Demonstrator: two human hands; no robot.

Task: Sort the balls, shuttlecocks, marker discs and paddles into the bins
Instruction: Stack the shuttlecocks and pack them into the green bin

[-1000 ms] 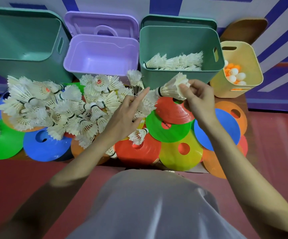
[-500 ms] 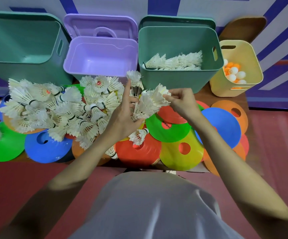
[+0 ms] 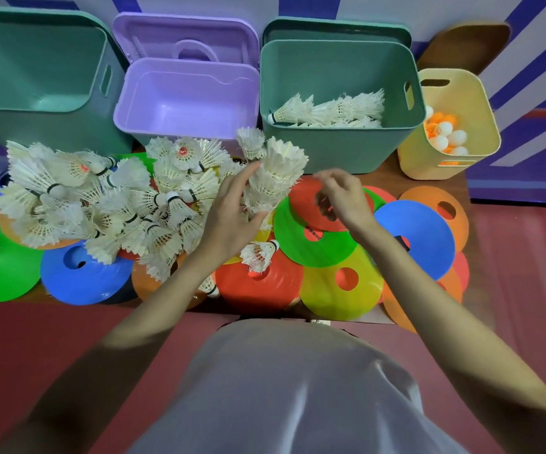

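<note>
A heap of white shuttlecocks [image 3: 101, 198] lies on coloured marker discs at the left. My left hand [image 3: 232, 211] grips a nested stack of shuttlecocks [image 3: 274, 178], held upright in front of the purple bin. My right hand [image 3: 340, 198] hovers over a red disc [image 3: 304, 198] just right of the stack, fingers loosely curled and holding nothing. The right green bin [image 3: 330, 149] has several shuttlecocks [image 3: 330, 109] in it. White and orange balls [image 3: 445, 132] fill the yellow bin [image 3: 422, 158].
The purple bin [image 3: 183, 103] and the left green bin [image 3: 36, 126] hold nothing. Green, blue, yellow and orange discs overlap across the front, among them a blue disc [image 3: 418, 237]. One shuttlecock [image 3: 260, 253] lies on a red disc. A brown wooden shape [image 3: 461, 44] leans behind the yellow bin.
My right hand brought a shuttlecock leftward onto the stack in my left hand, let go of it, and drew back to the right. The stack now stands more upright.
</note>
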